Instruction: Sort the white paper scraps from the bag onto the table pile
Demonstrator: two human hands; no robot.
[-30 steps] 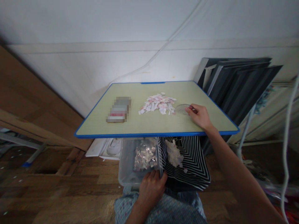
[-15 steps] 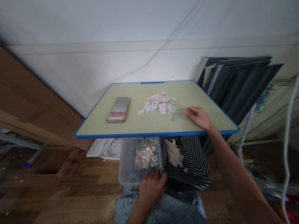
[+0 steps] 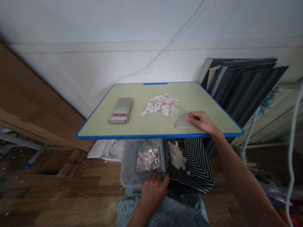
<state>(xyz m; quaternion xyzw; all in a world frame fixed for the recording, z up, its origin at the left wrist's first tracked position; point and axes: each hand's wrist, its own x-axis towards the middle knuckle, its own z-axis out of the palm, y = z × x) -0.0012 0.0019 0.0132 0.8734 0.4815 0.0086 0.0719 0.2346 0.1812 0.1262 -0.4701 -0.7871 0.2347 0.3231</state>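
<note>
My right hand (image 3: 201,121) pinches a clear semicircular protractor (image 3: 181,120) at its right end, at the tabletop near the front edge. A small pinkish scrap is at the protractor's left tip. Just beyond it, a heap of torn white and pink paper scraps (image 3: 161,104) lies on the pale green table (image 3: 146,127). Below the table, my left hand (image 3: 155,189) is closed over the front right rim of a clear plastic bin (image 3: 129,176). Inside the bin are more paper scraps (image 3: 148,157), with something shiny and clear over them.
A blurred-out, phone-like object (image 3: 121,110) lies on the table's left. Right of the bin, a black-and-white striped bag (image 3: 199,167) holds scraps. Dark panels (image 3: 246,85) lean against the wall at right. A cardboard box (image 3: 35,94) stands left; a white cable (image 3: 293,142) hangs right.
My right hand and the protractor have shifted slightly toward the table's front edge, and the protractor's curved outline shows more sharply. My left hand stays on the bin's rim.
</note>
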